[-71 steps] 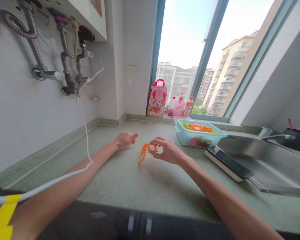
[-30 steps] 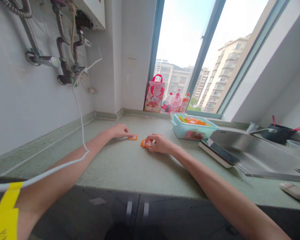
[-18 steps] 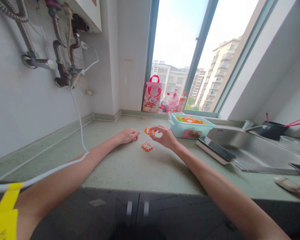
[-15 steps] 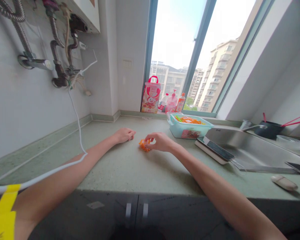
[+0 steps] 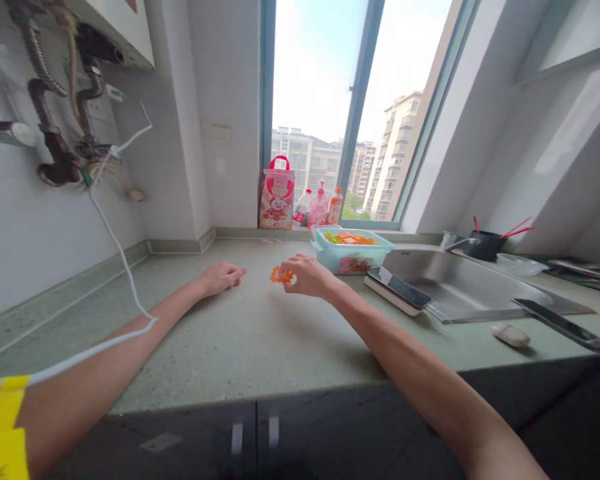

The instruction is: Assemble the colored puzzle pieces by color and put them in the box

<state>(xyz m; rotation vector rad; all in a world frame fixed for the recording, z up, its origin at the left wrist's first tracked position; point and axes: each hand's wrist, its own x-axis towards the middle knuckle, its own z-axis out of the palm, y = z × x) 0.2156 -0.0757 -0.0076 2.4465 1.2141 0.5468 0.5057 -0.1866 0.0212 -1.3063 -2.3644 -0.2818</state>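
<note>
Between the thumb and fingers of my right hand (image 5: 307, 275) is a small crinkled orange packet (image 5: 282, 274), held just above the pale green countertop (image 5: 220, 353). Its exact kind is not clear. My left hand (image 5: 221, 277) rests on the counter to the left, fingers curled in, with nothing visible in it. Behind my right hand stands a light turquoise plastic tub (image 5: 330, 257), open at the top. Orange packets like the held one (image 5: 350, 239) fill it, with a bit of green at the left.
A phone on a white block (image 5: 400, 290) lies beside the steel sink (image 5: 460, 287). Further right are a pale oval object (image 5: 510, 335) and a dark flat device (image 5: 560, 323). Bottles and a pink bag (image 5: 278, 200) line the window sill. A white cable (image 5: 125, 260) crosses my left forearm.
My right hand has lifted the orange packet a little off the counter. The camera view has turned to the right. My left hand remains on the counter.
</note>
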